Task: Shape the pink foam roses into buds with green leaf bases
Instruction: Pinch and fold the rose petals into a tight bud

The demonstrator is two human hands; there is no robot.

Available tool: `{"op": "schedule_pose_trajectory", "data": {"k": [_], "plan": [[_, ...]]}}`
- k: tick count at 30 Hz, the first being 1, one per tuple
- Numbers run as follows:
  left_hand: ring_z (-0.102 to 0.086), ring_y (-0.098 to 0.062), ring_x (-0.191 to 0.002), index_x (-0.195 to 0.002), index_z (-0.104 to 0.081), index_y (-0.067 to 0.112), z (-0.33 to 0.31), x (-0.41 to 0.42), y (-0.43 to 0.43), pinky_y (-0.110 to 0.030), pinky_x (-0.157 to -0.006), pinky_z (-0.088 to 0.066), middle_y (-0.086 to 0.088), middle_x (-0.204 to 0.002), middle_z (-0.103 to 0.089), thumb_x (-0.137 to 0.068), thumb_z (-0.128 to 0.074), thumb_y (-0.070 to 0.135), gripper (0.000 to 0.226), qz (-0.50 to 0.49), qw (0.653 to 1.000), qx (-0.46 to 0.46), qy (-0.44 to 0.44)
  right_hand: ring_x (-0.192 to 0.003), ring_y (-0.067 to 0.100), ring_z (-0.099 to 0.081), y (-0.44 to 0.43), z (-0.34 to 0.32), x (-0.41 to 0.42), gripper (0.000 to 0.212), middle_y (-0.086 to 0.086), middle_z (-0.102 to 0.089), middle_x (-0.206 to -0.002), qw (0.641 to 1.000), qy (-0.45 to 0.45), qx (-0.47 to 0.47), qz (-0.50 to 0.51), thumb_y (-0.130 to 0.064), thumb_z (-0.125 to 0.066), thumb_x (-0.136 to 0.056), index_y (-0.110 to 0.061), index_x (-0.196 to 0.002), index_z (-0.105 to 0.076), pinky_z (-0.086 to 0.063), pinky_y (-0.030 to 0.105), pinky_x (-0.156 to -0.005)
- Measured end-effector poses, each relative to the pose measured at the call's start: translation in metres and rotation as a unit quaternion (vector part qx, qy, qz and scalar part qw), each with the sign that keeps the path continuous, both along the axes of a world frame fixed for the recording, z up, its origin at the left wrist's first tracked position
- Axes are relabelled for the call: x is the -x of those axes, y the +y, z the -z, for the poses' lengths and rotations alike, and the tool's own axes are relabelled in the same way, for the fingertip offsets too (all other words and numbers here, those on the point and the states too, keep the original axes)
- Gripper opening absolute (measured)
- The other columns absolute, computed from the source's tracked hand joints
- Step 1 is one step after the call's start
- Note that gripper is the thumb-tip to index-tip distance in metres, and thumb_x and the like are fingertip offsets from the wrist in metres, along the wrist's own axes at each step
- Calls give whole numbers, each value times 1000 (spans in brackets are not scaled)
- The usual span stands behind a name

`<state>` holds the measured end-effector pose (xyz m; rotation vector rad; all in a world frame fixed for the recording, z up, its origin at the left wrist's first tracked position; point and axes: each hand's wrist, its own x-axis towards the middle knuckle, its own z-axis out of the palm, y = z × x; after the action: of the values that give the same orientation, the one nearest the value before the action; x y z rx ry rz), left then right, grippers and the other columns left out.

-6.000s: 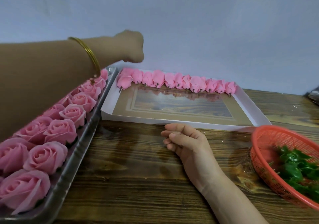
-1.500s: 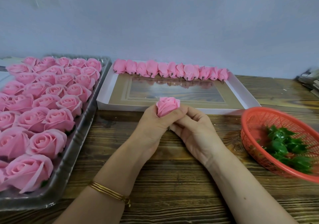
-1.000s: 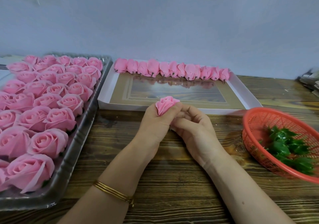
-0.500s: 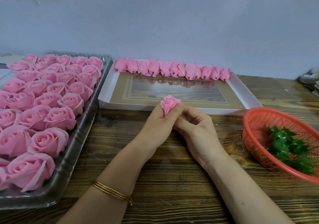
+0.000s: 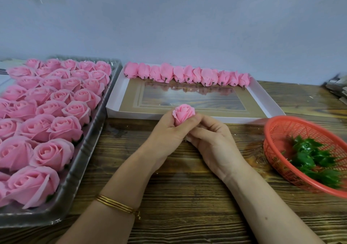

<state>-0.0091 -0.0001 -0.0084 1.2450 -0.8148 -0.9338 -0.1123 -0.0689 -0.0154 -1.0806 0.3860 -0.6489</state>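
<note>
Above the counter (image 5: 187, 187), the left hand (image 5: 167, 133) grips the pink foam rose (image 5: 183, 113) by its lower half, fingers (image 5: 188, 122) curled round it, while the right hand (image 5: 214, 140) pinches its underside. Squeezing too hard could crease or tear the soft petals. Too loose a hold may let them spring open before a green leaf base (image 5: 308, 157) from the red basket (image 5: 272, 131) is fitted.

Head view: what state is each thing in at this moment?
held rose, squeezed into a bud, upright between both hands.
left hand, grips the held rose.
right hand, fingers curled at the rose's base.
open roses, unshaped, packed in the clear tray.
finished buds, lying in a row along the white box's far edge.
green leaf bases, loose in the red basket.
</note>
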Motion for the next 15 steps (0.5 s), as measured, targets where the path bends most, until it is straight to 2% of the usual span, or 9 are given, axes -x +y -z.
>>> {"op": "schedule_pose_trajectory", "data": {"k": [3, 7, 11, 15], "plan": [[-65, -23, -91, -97, -69, 1, -1, -1, 1, -41, -91, -52, -15, -92, -71, -94, -61, 17, 18, 9, 1000, 10, -17, -100, 37, -60, 1, 1, 1, 39, 33, -61, -106, 1000, 1, 2, 3, 6, -61, -77, 19, -113, -56, -53, 38, -93], [-65, -17, -81, -74, -75, 22, 1, 3, -3, -35, -81, -53, -6, -81, -72, -88, -68, 17, 16, -19, 999, 26, -35, -96, 36, -60, 3, 3, -1, 37, 28, -63, -98, 999, 4, 19, 29, 4, -67, -70, 12, -105, -58, -50, 43, -94], [-70, -31, -88, -75, -76, 20, 3, 5, -5, -46, -91, -54, -12, -86, -75, -81, -66, 24, 12, -45, 998, 33, -29, -94, 33, -61, 3, 5, -4, 45, 24, -65, -94, 998, 6, 25, 50, -4, -73, -63, 6, -104, -58, -50, 42, -92], [-71, -29, -85, -77, -76, 17, 4, 5, -6, -43, -87, -57, -15, -85, -75, -83, -66, 20, 12, -63, 997, 38, -11, -87, 27, -65, 3, 6, -3, 42, 18, -68, -89, 996, 19, 43, 73, -5, -77, -63, 0, -101, -59, -55, 33, -83]]}}
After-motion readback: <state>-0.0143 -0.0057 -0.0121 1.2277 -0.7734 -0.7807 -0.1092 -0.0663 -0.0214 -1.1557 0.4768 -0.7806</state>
